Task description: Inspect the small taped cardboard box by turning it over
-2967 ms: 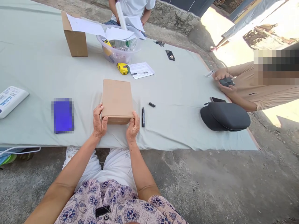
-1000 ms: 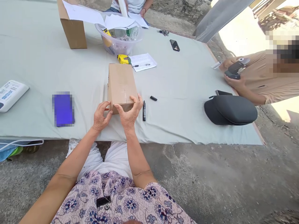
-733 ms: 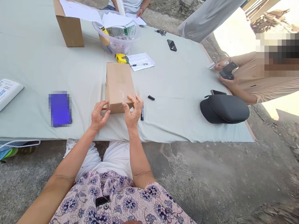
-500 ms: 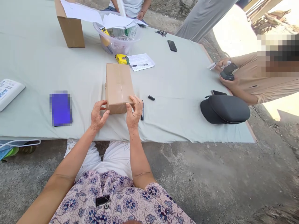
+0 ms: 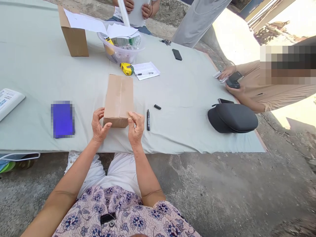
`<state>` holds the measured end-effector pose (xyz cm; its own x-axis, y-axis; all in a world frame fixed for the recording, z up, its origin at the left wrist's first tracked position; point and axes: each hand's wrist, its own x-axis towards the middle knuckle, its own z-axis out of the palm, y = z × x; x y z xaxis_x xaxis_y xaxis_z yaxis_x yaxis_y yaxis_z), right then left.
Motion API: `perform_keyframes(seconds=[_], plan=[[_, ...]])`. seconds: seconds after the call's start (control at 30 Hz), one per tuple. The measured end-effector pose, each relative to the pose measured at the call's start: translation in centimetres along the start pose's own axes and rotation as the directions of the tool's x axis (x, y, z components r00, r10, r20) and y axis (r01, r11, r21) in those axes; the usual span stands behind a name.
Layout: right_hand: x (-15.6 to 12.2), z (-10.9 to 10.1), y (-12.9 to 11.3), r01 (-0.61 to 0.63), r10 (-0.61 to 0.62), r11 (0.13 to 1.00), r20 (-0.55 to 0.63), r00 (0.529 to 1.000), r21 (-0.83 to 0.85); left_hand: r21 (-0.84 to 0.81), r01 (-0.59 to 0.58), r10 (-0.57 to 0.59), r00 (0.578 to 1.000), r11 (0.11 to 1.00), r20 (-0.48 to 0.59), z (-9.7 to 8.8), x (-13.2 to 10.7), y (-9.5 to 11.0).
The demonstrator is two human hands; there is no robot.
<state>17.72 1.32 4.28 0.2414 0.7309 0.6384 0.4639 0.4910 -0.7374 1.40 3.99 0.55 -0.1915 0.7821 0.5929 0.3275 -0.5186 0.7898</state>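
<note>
A closed brown cardboard box [image 5: 119,95] lies on the cloth-covered table in front of me, a taped seam running along its top. My left hand [image 5: 100,125] grips its near left corner, fingers along the side and thumb at the front face. On the near right corner is my right hand [image 5: 135,128], with fingers over the top edge and thumb against the front. Just right of that hand lies an uncapped black marker [image 5: 148,120], and its cap [image 5: 157,107] is a little beyond. Past the box are a yellow tape measure [image 5: 126,68] and a written sheet with a pen [image 5: 145,73].
A clear plastic basin [image 5: 118,54] of bottles and papers stands beside another cardboard box [image 5: 75,39]. At right are a black case [image 5: 233,118] and a person holding a dark device [image 5: 234,80]. A blurred purple item [image 5: 63,119] lies left; a phone [image 5: 177,54] lies farther back.
The box has turned slightly and shifted left with both my hands on it, uncovering more of the marker. The person across the table now holds up a sheet. The view has shifted slightly.
</note>
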Motion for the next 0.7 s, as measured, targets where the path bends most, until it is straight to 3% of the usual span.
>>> perform_keyframes(seconds=[0.1,0.23,0.37,0.53,0.7], plan=[[0.1,0.0,0.2,-0.008,0.008,1.000,0.016,1.000,-0.006,0.053,0.001,-0.001,1.000,0.999,0.012,-0.1,0.2,0.7],[0.1,0.0,0.3,-0.023,0.023,0.999,0.019,1.000,0.023,0.156,-0.076,0.059,0.992,0.985,0.110,-0.9,0.6,1.9],[0.1,0.0,0.3,-0.028,0.027,0.999,0.027,0.999,0.024,0.112,-0.102,0.082,0.981,0.988,0.173,-1.3,1.1,3.1],[0.1,0.0,0.3,-0.034,0.034,0.999,0.030,0.999,0.022,0.044,-0.106,0.100,0.986,0.993,0.131,-0.6,1.5,3.6],[0.0,0.1,0.4,-0.025,0.025,1.000,0.036,0.999,-0.006,0.045,-0.151,0.149,0.987,0.987,0.056,0.4,1.2,2.5]])
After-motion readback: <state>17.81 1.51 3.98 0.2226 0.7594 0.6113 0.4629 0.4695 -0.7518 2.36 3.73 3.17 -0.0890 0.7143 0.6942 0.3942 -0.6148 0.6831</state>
